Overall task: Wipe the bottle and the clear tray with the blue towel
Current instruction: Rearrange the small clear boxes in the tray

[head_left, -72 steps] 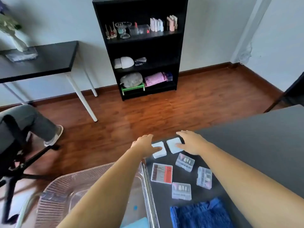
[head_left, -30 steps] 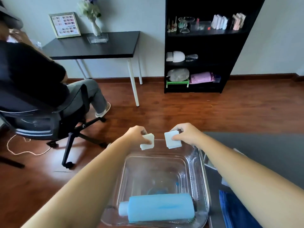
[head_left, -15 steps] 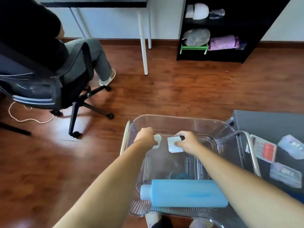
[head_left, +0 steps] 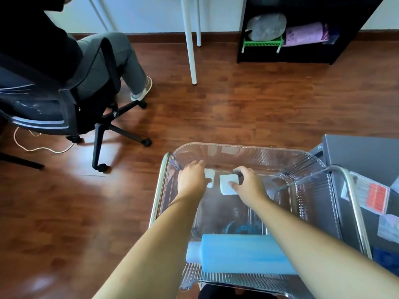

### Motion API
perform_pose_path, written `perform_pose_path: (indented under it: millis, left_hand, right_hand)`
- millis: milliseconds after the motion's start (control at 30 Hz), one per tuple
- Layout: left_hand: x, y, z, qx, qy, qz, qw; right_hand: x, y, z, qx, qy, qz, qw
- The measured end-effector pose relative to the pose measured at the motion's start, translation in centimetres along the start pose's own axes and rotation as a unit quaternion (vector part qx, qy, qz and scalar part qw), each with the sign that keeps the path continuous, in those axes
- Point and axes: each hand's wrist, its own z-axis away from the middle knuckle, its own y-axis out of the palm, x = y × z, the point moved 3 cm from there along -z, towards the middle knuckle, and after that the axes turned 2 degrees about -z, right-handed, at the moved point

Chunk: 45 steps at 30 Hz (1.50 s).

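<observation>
A clear ribbed tray [head_left: 248,152] sits on a metal-framed cart in front of me. A light blue bottle [head_left: 239,256] lies on its side at the tray's near end. Both hands are low inside the far part of the tray. My left hand [head_left: 191,180] holds a small white box [head_left: 209,179]. My right hand [head_left: 248,184] pinches another small white box [head_left: 228,184]. A corner of the blue towel [head_left: 386,258] shows at the right edge on the dark table.
The cart's metal rails [head_left: 356,203] frame the tray. The dark table [head_left: 362,152] at right carries small clear boxes and a red-labelled case [head_left: 372,196]. A person sits in an office chair [head_left: 64,108] at left. A white table leg [head_left: 190,39] and a black shelf [head_left: 287,55] stand beyond.
Both hands lifted the two small white boxes off the dark table, carried them left over the tray, and have lowered them into its far end.
</observation>
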Motion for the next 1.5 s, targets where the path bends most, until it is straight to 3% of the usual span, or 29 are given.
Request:
perform_pose_path:
  millis: [167,367,567,1033,1333,1500]
  left_hand:
    - [0.4,0.7,1.6,-0.07,0.01,0.017,0.997]
    - [0.9,2.0,2.4,-0.064,0.01,0.008,0.998]
    - [1.1,1.9,1.9,-0.088,-0.007,0.003,0.996]
    - [1.2,1.6,2.0,-0.093,-0.023,0.041,0.995]
    - [-0.2,-1.8,5.9,-0.091,-0.002,0.025,0.996]
    - [-3.5,-5.6,7.7,-0.112,0.065,-0.004,0.992]
  right_hand:
    - [-0.1,0.0,1.3,-0.033,-0.053,-0.019,0.998]
    - [-1.0,1.2,1.8,0.031,-0.061,0.018,0.997]
    - [-0.4,2.2,1.0,-0.017,-0.074,0.04,0.996]
    - [1.8,3.4,-0.2,-0.034,-0.079,0.032,0.996]
    - [3.9,-1.6,3.0,-0.013,-0.098,0.021,0.995]
    - [6.3,-7.4,5.1,-0.055,-0.174,0.024,0.983]
